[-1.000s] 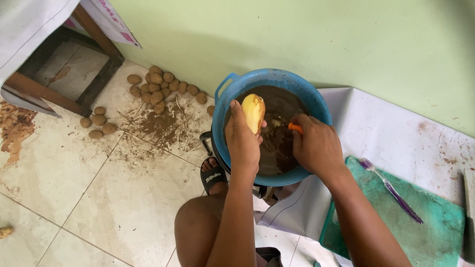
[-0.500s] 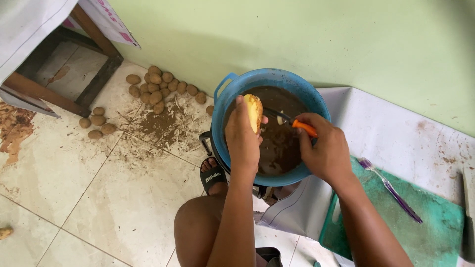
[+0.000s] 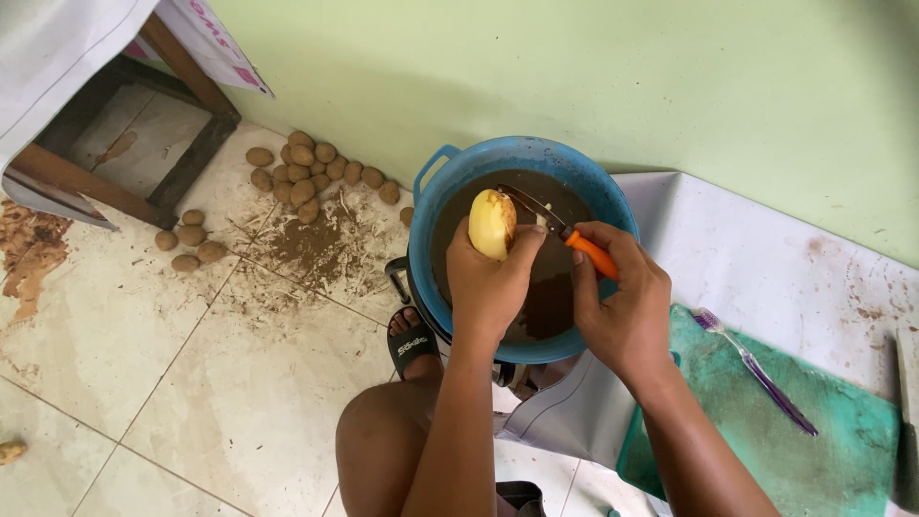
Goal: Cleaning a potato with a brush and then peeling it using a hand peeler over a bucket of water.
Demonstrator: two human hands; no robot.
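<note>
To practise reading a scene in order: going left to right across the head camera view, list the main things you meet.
Dark wooden frame → pile of brown unpeeled potatoes → left hand holding a yellow part-peeled potato → right hand with an orange-handled peeler → purple toothbrush on a green cutting board.

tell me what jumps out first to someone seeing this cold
A pale peeled potato in the left hand and an orange-handled peeler in the right hand, both over a blue tub of muddy water. Left of it, unpeeled potatoes lie on the dirty tile floor.
</note>
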